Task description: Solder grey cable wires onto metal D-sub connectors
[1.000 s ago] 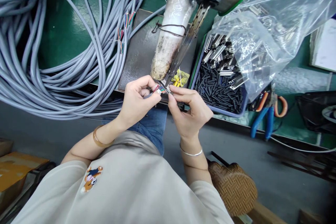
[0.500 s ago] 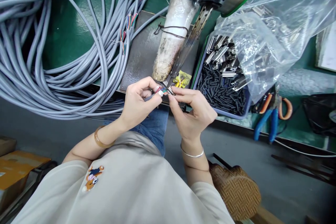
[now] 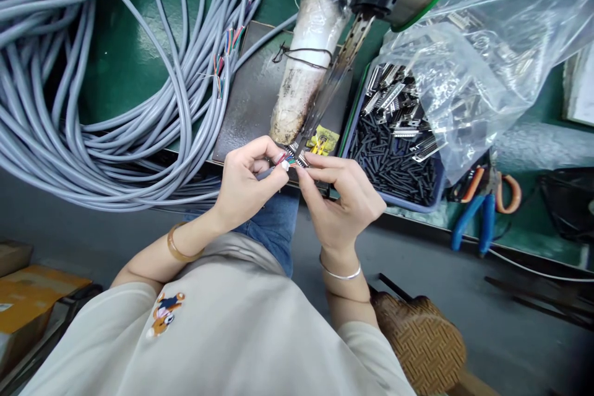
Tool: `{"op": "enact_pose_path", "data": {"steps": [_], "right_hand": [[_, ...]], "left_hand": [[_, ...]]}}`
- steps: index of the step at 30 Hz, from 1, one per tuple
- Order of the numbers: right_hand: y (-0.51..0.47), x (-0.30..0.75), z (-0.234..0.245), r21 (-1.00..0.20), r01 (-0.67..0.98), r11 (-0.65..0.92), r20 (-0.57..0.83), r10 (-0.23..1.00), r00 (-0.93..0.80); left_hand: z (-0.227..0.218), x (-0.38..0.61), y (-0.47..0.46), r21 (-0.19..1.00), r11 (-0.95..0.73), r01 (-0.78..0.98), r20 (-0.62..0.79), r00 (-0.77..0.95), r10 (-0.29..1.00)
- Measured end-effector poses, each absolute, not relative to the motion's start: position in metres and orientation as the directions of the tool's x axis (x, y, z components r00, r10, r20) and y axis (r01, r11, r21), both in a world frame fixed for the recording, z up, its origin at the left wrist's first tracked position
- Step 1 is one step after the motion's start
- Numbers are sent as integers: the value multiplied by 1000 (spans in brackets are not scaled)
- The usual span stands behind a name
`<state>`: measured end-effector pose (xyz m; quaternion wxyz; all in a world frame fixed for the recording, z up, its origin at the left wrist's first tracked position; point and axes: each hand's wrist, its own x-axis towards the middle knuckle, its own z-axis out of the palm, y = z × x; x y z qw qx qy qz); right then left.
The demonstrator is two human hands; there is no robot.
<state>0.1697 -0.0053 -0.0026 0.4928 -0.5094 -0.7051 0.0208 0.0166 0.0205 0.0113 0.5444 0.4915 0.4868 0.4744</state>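
Note:
My left hand (image 3: 250, 180) pinches the end of a grey cable, its thin coloured wires (image 3: 291, 161) showing past my thumb. Opposite it, the fingertips of my right hand (image 3: 341, 192) are closed on a small metal connector (image 3: 301, 159), which the wires meet. The dark tip of a soldering iron (image 3: 320, 108) slants down from above to the connector. Just left of the iron is the blunt, stained end of a white wrapped tube (image 3: 297, 83). Fingers partly hide the connector and the wire ends.
Bundled grey cables (image 3: 180, 105) with stripped ends cover the left of the green bench. To the right a blue bin (image 3: 434, 201) holds black sleeves and metal connectors, partly under a clear plastic bag (image 3: 487, 68). Blue-handled pliers (image 3: 486, 223) lie farther right. A yellow sponge (image 3: 330, 139) sits behind my fingers.
Both hands keep their grips, and the wires and connector stay at the iron's tip with only tiny finger movement. The view has shifted slightly.

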Motion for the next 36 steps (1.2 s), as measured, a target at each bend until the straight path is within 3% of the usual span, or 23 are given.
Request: {"op": "enact_pose_path", "data": {"steps": [10, 15, 20, 23, 26, 30, 36], "right_hand": [[-10, 172, -2, -403, 754, 519, 702, 703, -109], [-12, 175, -7, -402, 752, 522, 693, 710, -123], [-19, 179, -7, -551, 696, 460, 652, 758, 16], [-23, 183, -1, -699, 617, 362, 507, 859, 71], [-24, 187, 8, -762, 564, 318, 381, 924, -7], [-26, 188, 11, -692, 583, 425, 488, 871, -55], [-33, 181, -9, -550, 629, 550, 693, 721, -25]], "left_hand": [[10, 17, 24, 989, 119, -83, -111, 96, 989], [3, 17, 21, 986, 146, -76, -136, 129, 982], [5, 16, 13, 995, 97, -17, -92, 204, 975], [7, 13, 6, 997, -34, 69, 11, 307, 952], [8, 9, 2, 983, -142, 113, 88, 389, 917], [5, 2, 4, 997, 58, -45, -36, 387, 921], [6, -8, 11, 899, 330, -288, -194, 415, 889]]}}
